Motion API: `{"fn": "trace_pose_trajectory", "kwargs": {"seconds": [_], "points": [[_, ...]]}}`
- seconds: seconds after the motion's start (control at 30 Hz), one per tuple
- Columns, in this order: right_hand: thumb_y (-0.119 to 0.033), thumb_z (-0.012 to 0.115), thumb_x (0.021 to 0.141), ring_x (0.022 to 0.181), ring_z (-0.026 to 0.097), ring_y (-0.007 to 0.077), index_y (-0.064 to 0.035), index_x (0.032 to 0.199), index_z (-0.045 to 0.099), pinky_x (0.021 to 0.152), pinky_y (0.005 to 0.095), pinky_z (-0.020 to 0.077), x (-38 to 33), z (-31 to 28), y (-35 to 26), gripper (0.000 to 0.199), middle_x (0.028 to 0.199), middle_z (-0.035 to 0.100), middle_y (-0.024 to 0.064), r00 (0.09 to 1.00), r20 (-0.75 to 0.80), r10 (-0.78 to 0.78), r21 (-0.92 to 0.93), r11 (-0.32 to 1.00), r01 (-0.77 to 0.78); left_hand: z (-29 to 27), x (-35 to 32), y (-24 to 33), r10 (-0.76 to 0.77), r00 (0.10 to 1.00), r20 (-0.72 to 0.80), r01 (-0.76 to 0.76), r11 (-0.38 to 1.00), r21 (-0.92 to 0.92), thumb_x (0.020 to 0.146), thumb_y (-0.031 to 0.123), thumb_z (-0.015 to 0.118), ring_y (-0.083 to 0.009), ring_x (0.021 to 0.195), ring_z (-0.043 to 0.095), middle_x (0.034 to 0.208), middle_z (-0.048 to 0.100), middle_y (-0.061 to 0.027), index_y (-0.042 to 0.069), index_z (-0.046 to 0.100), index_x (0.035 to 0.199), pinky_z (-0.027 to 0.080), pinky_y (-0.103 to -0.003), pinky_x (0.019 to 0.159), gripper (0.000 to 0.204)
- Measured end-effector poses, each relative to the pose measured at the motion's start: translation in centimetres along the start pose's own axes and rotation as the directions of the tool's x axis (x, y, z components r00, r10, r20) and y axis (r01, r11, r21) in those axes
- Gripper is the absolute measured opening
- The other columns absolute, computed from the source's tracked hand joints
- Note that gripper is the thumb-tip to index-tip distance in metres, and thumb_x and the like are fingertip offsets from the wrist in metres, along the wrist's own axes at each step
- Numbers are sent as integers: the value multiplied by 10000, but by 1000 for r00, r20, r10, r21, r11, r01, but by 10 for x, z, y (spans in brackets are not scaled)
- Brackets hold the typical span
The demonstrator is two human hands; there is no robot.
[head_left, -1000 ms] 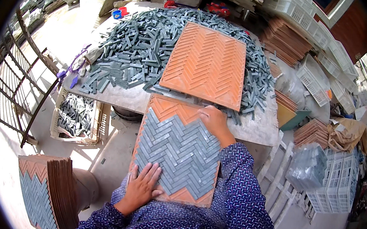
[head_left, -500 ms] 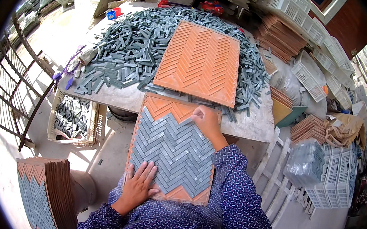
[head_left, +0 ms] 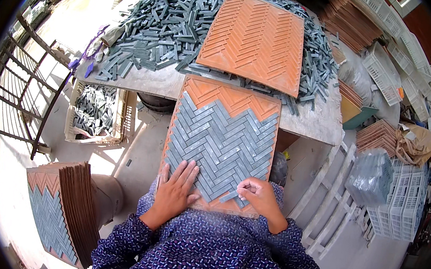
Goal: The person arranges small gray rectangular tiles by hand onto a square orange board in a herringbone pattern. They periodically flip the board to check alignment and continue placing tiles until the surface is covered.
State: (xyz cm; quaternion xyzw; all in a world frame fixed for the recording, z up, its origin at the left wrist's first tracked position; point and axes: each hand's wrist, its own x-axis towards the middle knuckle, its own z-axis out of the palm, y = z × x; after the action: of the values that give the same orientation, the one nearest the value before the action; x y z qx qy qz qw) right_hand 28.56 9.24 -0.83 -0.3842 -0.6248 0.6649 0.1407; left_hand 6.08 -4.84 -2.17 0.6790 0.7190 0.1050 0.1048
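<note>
- Herringbone mould tray (head_left: 223, 146), an orange board mostly filled with grey stone strips in a zigzag pattern, leans from the person's lap up onto the near edge of the work table (head_left: 308, 124); its top rows show bare orange grooves.
- Left hand (head_left: 175, 192) lies flat with fingers spread on the tray's lower left corner, pressing the laid strips and gripping nothing.
- Right hand (head_left: 260, 196) sits at the tray's lower right corner, thumb and fingertips pinched narrow on a single grey strip (head_left: 230, 195) that touches the tray's lower rows.
- Beyond the tray, farther up the table, a second orange mould (head_left: 255, 41) lies empty, its grooved herringbone face up, touching the tray's top edge or just short of it.
- Around that empty mould spreads a loose heap of grey strips (head_left: 158, 28), covering most of the table behind the tray.
- Left of the tray, below the table edge, a pale plastic crate (head_left: 97, 114) on the floor holds more grey strips.
- Lower left of the tray, a stack of filled moulds (head_left: 63, 213) stands on edge beside the person's knee.
- Right of the tray, well apart, white lattice crates (head_left: 403, 201) and piles of orange moulds (head_left: 378, 136) crowd the floor.
- Both sleeves (head_left: 213, 260) are dark blue with a small pale print.
</note>
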Motion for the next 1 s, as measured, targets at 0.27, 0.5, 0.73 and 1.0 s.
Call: {"fn": "trace_pose_trajectory", "kwargs": {"seconds": [0.27, 0.5, 0.73, 1.0], "points": [[-40, 676, 778, 670, 616, 197, 7, 912, 618, 602, 276, 487, -6, 29, 9, 153, 784, 624, 111, 876, -66, -479, -627, 703, 337, 3, 1, -1, 1, 1000, -25, -1, 1000, -3, 760, 410, 628, -247, 1368, 285, 1472, 335, -72, 81, 360, 1401, 155, -547, 1098, 768], [-82, 693, 737, 772, 599, 285, -26, 947, 608, 644, 347, 489, -18, 48, 11, 233, 859, 581, 113, 924, -128, -361, -604, 767, 216, 4, 0, 0, 7, 1000, -24, -7, 1000, -8, 734, 401, 651, -271, 1365, 295, 1464, 347, -94, 61, 355, 1400, 152, -549, 1099, 804], [-147, 635, 797, 833, 594, 298, -64, 899, 607, 682, 371, 479, -15, 44, 9, 134, 909, 579, 100, 925, 31, -379, -658, 689, 304, 1, 0, -2, 13, 999, 40, -12, 999, -38, 742, 446, 633, -297, 1380, 255, 1474, 317, -120, 53, 318, 1418, 97, -568, 1103, 843], [-63, 627, 791, 809, 595, 341, -28, 914, 620, 687, 388, 475, 63, -45, -28, 128, 873, 601, 139, 741, -263, -617, -652, 681, 335, -16, 32, 11, 98, 993, 62, -95, 994, -53, 790, 524, 562, -315, 1397, 203, 1494, 276, -116, 60, 266, 1442, 57, -583, 1097, 853]]}}
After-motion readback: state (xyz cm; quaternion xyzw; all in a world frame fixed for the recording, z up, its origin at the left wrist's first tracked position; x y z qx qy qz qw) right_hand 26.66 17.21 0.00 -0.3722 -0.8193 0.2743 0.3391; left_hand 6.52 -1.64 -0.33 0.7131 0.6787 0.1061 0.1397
